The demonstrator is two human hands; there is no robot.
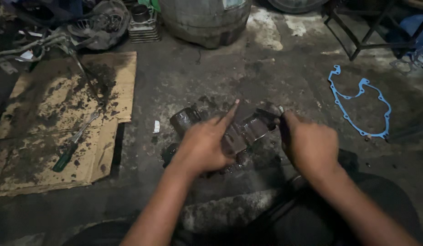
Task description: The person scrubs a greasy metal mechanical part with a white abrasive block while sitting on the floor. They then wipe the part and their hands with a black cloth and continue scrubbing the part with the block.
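Pressing on a greasy engine casing [241,130] lying just beyond both hands' fingers, its long axis running left-right; left hand [203,146] is pointing loosely, right hand [310,146] is apparently pinching its edge.

Dim light over a dark, oil-stained concrete floor [211,77], pale patches showing near the far edge. A grease-smeared sheet of brown cardboard [33,150] lies flat by the floor's left edge. A big grey metal drum [204,20] stands at the far edge, with a black metal-framed stand [371,27] in the far right corner.
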